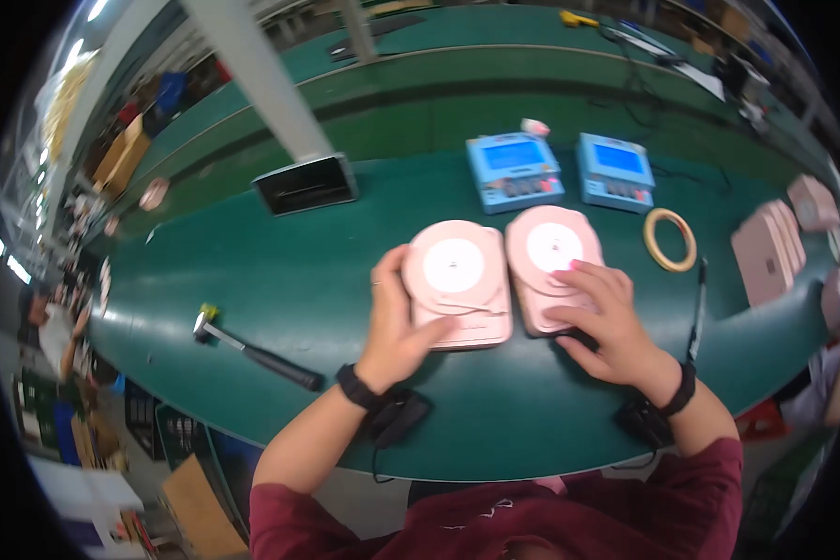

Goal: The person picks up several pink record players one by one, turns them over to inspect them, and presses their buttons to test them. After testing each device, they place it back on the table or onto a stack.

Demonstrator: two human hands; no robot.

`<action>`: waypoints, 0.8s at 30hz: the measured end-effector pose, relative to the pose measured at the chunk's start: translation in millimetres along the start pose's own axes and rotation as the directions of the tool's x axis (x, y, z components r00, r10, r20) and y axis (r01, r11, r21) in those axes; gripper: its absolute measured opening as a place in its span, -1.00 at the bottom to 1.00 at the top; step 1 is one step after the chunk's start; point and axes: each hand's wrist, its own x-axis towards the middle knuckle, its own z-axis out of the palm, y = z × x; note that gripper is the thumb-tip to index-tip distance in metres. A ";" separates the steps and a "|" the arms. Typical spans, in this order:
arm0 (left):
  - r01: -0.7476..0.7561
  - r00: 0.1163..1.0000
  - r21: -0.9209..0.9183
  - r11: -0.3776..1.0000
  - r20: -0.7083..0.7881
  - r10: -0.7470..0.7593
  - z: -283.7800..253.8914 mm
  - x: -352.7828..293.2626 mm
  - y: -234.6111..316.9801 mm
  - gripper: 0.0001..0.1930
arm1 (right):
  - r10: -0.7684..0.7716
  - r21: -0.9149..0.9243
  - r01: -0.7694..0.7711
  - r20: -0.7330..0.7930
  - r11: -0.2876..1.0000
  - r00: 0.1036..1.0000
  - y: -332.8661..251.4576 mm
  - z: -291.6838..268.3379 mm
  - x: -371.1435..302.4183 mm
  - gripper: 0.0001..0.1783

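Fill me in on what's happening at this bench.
A person at a green table has a hand on each of two pink round-faced devices lying side by side. The left hand grips the left device; the right hand rests on the right device. A hammer lies to the left, untouched.

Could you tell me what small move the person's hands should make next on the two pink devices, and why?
Probably slide the left pink device a little away from the right pink device. The left hand already grips its near-left edge, the right hand rests on the other, and the two sit almost touching on the green table, leaving little room between them.
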 end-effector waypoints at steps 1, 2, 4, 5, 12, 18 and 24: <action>0.054 0.998 -0.206 0.977 -0.007 -0.057 -0.1 2.3 2.4 -0.03 | -0.002 0.041 0.003 -0.014 0.999 1.000 0.6 1.5 2.2 -0.41; 0.055 0.998 -0.226 0.973 0.032 -0.049 -1.6 3.7 5.5 -0.03 | -0.006 0.083 0.008 -0.029 0.997 1.000 2.4 2.6 1.7 -0.34; 0.174 0.984 -0.153 0.973 0.061 -0.166 -7.7 7.6 7.9 0.00 | 0.057 0.114 -0.049 -0.071 0.992 0.996 9.9 7.8 -3.5 -0.29; 0.170 0.984 -0.157 0.973 0.086 -0.158 -9.6 9.1 6.7 0.00 | 0.076 0.169 -0.058 -0.104 0.984 0.992 12.8 10.0 -5.2 -0.25; 0.196 0.975 -0.142 0.970 0.137 -0.177 -14.7 15.1 4.2 0.05 | 0.146 0.236 -0.101 -0.180 0.966 0.973 12.5 5.9 -3.9 -0.23; 0.222 0.969 -0.155 0.963 0.144 -0.200 -16.1 15.6 13.7 0.08 | 0.007 0.118 0.010 -0.142 0.993 0.990 15.4 10.4 -8.7 -0.43; 0.241 0.965 -0.178 0.954 0.149 -0.216 -17.7 15.9 13.9 0.15 | -0.022 0.117 0.045 -0.186 0.992 0.982 12.2 8.8 -9.1 -0.62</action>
